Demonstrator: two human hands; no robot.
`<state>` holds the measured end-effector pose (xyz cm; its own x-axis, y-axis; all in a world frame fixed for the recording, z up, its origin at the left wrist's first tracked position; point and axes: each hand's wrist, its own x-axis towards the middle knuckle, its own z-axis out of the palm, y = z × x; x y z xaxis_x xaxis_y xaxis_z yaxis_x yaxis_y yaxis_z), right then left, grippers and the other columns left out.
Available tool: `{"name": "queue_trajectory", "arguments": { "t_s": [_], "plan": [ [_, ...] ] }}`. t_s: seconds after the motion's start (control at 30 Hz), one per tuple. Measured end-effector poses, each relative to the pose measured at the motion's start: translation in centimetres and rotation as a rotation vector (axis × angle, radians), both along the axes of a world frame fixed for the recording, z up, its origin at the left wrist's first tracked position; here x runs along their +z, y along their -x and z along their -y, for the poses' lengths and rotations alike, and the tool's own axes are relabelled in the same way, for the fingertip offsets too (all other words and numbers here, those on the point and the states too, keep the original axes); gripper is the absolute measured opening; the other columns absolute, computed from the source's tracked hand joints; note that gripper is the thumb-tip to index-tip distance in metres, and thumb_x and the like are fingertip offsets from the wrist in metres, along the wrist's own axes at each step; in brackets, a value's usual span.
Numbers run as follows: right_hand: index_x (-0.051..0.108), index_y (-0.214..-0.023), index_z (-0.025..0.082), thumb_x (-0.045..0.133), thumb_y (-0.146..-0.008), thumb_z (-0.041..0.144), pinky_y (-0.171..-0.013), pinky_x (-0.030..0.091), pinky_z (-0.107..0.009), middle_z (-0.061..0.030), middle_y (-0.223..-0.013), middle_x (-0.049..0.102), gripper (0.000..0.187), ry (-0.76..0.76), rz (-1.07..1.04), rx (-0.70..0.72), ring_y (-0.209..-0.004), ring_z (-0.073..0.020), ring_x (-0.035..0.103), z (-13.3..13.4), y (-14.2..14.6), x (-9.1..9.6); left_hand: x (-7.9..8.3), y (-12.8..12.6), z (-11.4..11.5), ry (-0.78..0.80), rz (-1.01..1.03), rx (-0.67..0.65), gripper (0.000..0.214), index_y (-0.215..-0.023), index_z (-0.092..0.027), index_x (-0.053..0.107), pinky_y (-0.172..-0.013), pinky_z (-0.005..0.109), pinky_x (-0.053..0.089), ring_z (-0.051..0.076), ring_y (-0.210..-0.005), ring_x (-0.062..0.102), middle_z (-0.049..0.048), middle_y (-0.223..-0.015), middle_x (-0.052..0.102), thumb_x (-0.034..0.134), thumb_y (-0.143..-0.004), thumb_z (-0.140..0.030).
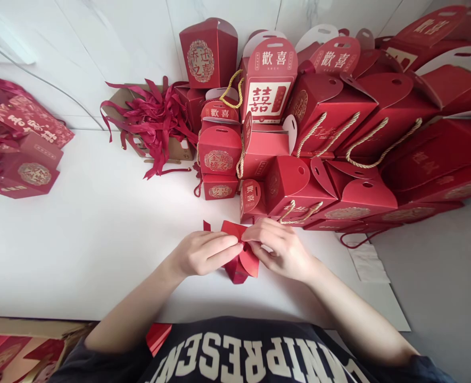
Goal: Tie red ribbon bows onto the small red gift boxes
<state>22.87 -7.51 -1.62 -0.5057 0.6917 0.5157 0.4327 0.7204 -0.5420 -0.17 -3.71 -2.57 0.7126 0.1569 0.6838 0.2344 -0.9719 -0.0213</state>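
Note:
On the white table, a small red gift box stands between my two hands, its top flaps partly folded over. My left hand comes in from the left with its fingers pinched at the middle of the box's top. A dark red ribbon pokes out behind that hand and also runs along the box's side. From the right, my right hand pinches at the same spot, thumb and index finger together. The fingertips cover most of the ribbon where they meet.
Many red gift boxes are stacked at the back and right, some with gold rope handles. Loose ribbons spill from a cardboard box at the back. More red boxes lie at far left. An open carton sits below the table's front-left edge.

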Motion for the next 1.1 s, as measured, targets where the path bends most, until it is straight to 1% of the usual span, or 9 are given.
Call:
{"name": "queue_trajectory", "arguments": {
  "t_s": [0.07, 0.2, 0.27, 0.4, 0.53, 0.7, 0.87, 0.97, 1.1],
  "plan": [
    [0.057, -0.111, 0.021, 0.051, -0.089, 0.005, -0.076, 0.052, -0.039, -0.008, -0.098, 0.067, 0.028, -0.051, 0.026, -0.047, -0.089, -0.0225, 0.06, 0.09, -0.05, 0.02, 0.0, -0.03, 0.02, -0.009, -0.006, -0.004, 0.016, -0.101, -0.015, 0.065, -0.066, 0.025, 0.059, 0.017, -0.077, 0.073, 0.0062, -0.089, 0.076, 0.063, -0.086, -0.009],
    [0.053, -0.121, 0.023, 0.052, -0.085, 0.006, -0.091, 0.05, -0.045, -0.0079, -0.11, 0.066, 0.04, 0.074, 0.005, -0.04, -0.102, -0.024, 0.06, 0.05, -0.17, -0.03, 0.07, -0.13, 0.21, -0.031, 0.0, -0.007, 0.014, -0.101, -0.015, 0.065, -0.067, 0.026, 0.06, 0.018, -0.08, 0.074, 0.0067, -0.091, 0.076, 0.063, -0.087, -0.011],
    [0.055, -0.117, 0.024, 0.051, -0.084, 0.004, -0.095, 0.048, -0.046, -0.0056, -0.103, 0.067, 0.038, 0.088, -0.033, -0.031, -0.098, -0.0227, 0.061, 0.01, -0.32, -0.14, 0.14, -0.23, 0.31, -0.033, -0.008, -0.004, 0.014, -0.101, -0.015, 0.065, -0.067, 0.025, 0.06, 0.017, -0.08, 0.073, 0.0061, -0.092, 0.076, 0.061, -0.089, -0.011],
    [0.053, -0.116, 0.023, 0.05, -0.08, 0.0, -0.086, 0.051, -0.04, -0.0051, -0.096, 0.063, 0.043, 0.164, -0.137, -0.073, -0.095, -0.0215, 0.059, 0.09, -0.63, -0.12, 0.34, -0.44, 0.37, -0.039, -0.003, -0.004, 0.014, -0.1, -0.014, 0.065, -0.063, 0.025, 0.058, 0.016, -0.074, 0.072, 0.006, -0.088, 0.076, 0.059, -0.089, -0.009],
    [0.053, -0.12, 0.023, 0.056, -0.086, 0.006, -0.098, 0.047, -0.046, -0.0054, -0.101, 0.064, 0.038, 0.178, -0.109, 0.05, -0.1, -0.0217, 0.06, 0.16, -0.55, -0.12, 0.42, -0.5, 0.22, -0.063, 0.014, -0.003, 0.013, -0.1, -0.014, 0.065, -0.064, 0.024, 0.058, 0.015, -0.075, 0.072, 0.0059, -0.088, 0.076, 0.057, -0.091, -0.011],
    [0.056, -0.117, 0.023, 0.054, -0.092, 0.011, -0.079, 0.052, -0.035, -0.0047, -0.095, 0.061, 0.028, 0.244, -0.225, -0.103, -0.087, -0.018, 0.059, 0.34, -0.73, -0.15, 0.22, -0.39, 0.06, -0.072, 0.022, -0.002, 0.013, -0.101, -0.013, 0.065, -0.063, 0.024, 0.058, 0.016, -0.076, 0.073, 0.0065, -0.086, 0.076, 0.055, -0.092, -0.012],
    [0.054, -0.123, 0.023, 0.059, -0.089, 0.009, -0.099, 0.048, -0.042, -0.0088, -0.116, 0.064, 0.037, 0.286, -0.137, 0.024, -0.112, -0.0222, 0.059, 0.34, -0.6, 0.14, 0.19, -0.47, 0.1, -0.078, 0.021, 0.005, 0.012, -0.1, -0.012, 0.065, -0.064, 0.025, 0.059, 0.015, -0.076, 0.072, 0.0068, -0.088, 0.076, 0.058, -0.09, -0.01],
    [0.059, -0.115, 0.023, 0.058, -0.093, 0.011, -0.094, 0.049, -0.039, -0.0062, -0.106, 0.068, 0.025, 0.262, -0.206, -0.018, -0.102, -0.0196, 0.062, 0.45, -0.35, -0.07, 0.27, -0.54, 0.12, -0.075, 0.014, 0.019, 0.012, -0.1, -0.012, 0.066, -0.064, 0.025, 0.058, 0.015, -0.075, 0.072, 0.0067, -0.087, 0.076, 0.062, -0.089, -0.011],
    [0.058, -0.116, 0.024, 0.055, -0.096, 0.017, -0.083, 0.052, -0.033, -0.0042, -0.099, 0.065, 0.021, 0.372, -0.288, -0.102, -0.091, -0.0168, 0.062, 0.82, -0.64, -0.07, 0.21, -0.53, 0.09, -0.072, 0.021, 0.011, 0.014, -0.1, -0.011, 0.066, -0.062, 0.026, 0.058, 0.016, -0.074, 0.072, 0.0079, -0.087, 0.076, 0.064, -0.087, -0.008]
  ]
}}
